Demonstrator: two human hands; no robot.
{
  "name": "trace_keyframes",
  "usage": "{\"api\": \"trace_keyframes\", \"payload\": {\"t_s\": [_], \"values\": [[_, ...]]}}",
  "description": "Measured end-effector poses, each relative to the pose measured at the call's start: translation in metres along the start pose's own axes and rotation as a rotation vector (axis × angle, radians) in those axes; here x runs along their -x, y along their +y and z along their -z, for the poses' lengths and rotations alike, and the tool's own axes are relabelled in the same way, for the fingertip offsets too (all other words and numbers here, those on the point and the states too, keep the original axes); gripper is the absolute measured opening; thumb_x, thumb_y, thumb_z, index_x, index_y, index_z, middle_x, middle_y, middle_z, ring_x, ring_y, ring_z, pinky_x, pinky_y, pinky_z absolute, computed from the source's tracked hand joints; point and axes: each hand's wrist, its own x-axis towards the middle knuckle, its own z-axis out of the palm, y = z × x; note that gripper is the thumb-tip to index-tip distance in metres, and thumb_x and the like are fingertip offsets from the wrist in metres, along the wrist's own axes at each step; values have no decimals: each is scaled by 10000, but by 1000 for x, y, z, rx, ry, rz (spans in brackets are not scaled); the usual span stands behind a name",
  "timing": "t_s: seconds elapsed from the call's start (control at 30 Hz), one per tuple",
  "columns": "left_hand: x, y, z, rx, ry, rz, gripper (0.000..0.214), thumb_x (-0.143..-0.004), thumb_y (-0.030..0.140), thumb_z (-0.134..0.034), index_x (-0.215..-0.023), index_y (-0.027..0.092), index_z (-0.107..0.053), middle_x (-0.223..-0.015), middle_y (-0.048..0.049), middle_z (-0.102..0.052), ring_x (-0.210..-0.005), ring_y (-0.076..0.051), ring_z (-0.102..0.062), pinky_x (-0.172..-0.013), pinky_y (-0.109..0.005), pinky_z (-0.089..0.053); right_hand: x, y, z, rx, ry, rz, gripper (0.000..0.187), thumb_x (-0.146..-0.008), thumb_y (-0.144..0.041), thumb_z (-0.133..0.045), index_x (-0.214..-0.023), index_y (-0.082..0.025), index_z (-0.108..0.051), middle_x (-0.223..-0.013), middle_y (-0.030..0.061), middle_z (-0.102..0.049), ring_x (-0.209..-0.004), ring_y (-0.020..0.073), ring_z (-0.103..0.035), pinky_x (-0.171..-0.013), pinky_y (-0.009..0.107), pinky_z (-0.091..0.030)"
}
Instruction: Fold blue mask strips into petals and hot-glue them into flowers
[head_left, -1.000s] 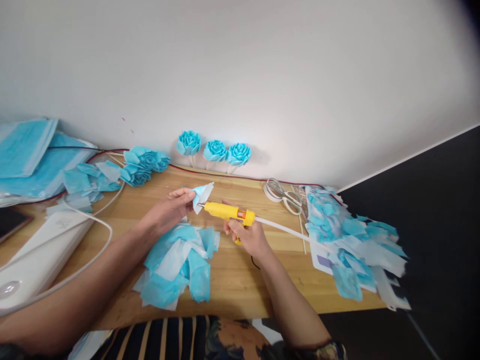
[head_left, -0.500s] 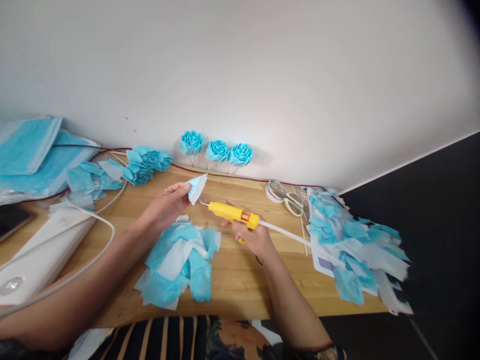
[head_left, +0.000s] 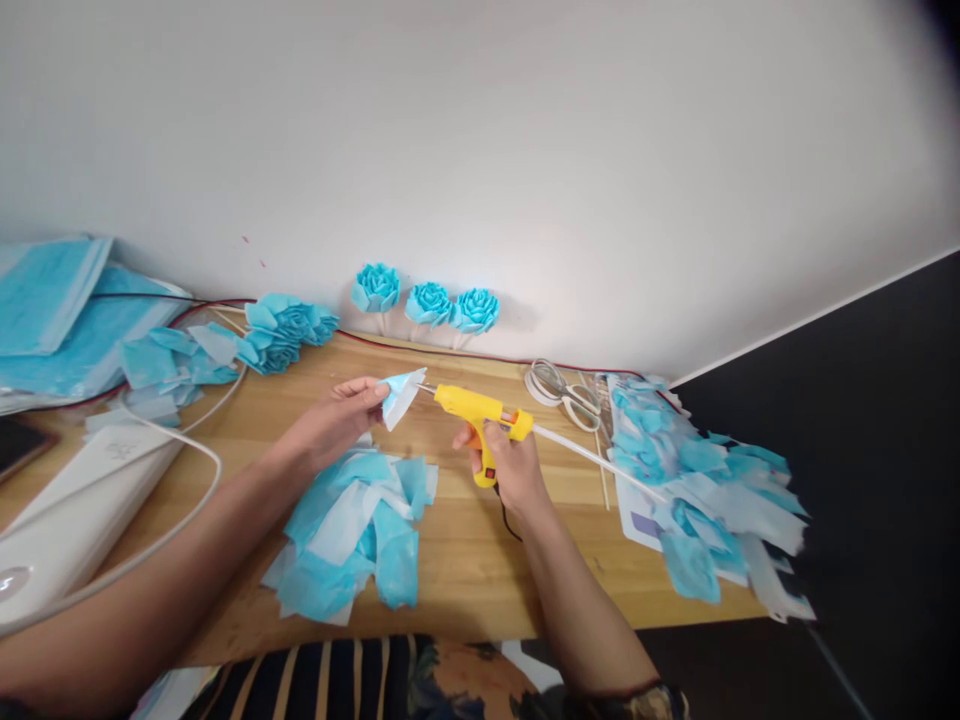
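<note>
My left hand [head_left: 351,412] pinches a folded blue-and-white fabric petal [head_left: 403,397] between thumb and fingers, above the wooden table. In my right hand [head_left: 510,462] is a yellow hot glue gun [head_left: 472,405], gripped by its handle. Its metal nozzle points left and meets, or nearly meets, the petal's upper right edge; I cannot tell which. A long white glue stick [head_left: 577,448] juts from the back of the gun. Below my left hand lies a loose pile of blue and white fabric pieces [head_left: 356,535].
Three blue fabric flowers [head_left: 429,303] stand on sticks by the wall, with more flowers [head_left: 281,330] lying left of them. Scissors [head_left: 581,405] rest at the back right, near a heap of fabric scraps [head_left: 697,480]. A white power strip or box [head_left: 82,510] and its cable occupy the left.
The glue gun has tilted, its handle now hanging downward, and its nozzle has come to the petal's edge. My left hand has turned the petal and shifted slightly right.
</note>
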Motion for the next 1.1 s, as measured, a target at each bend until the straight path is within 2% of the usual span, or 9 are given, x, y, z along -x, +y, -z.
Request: {"api": "trace_keyframes", "payload": {"t_s": [0.43, 0.77, 0.9, 1.0, 1.1], "values": [[2, 0, -5, 35, -57, 36, 261, -621, 319, -911, -652, 137, -726, -627, -16, -679, -586, -120, -595, -577, -222, -472, 1, -3, -3, 52, -7, -22, 317, -878, -466, -573, -751, -177, -600, -670, 5, -646, -451, 72, -478, -413, 204, -351], [4, 0, -5, 52, -15, 78, 284, -566, 310, -938, -657, 149, -723, -659, -8, -701, -621, -128, -631, -616, -224, -516, 2, -7, -4, 106, 15, -52, 319, -860, -451, -570, -693, -180, -576, -609, -11, -576, -455, 72, -455, -414, 199, -370], [4, 2, -6, 29, -35, 66, 269, -585, 323, -927, -670, 154, -735, -676, -12, -708, -629, -128, -631, -610, -221, -514, 2, -8, -5, 101, 23, -48, 312, -843, -451, -587, -693, -178, -594, -605, -12, -565, -466, 76, -451, -429, 204, -400], [5, 2, -7, 26, -54, 58, 249, -606, 316, -913, -678, 154, -737, -681, -15, -708, -622, -128, -629, -595, -220, -506, 3, -6, -4, 125, 25, -32, 273, -836, -436, -598, -804, -175, -672, -644, -3, -588, -500, 91, -472, -452, 218, -428], [4, 2, -5, 55, -42, 58, 229, -622, 286, -901, -676, 150, -725, -675, -17, -705, -615, -126, -626, -584, -213, -496, 5, -2, 0, 241, 38, 70, 367, -815, -418, -654, -1116, -215, -707, -776, 20, -672, -643, 145, -584, -582, 267, -513]]}}
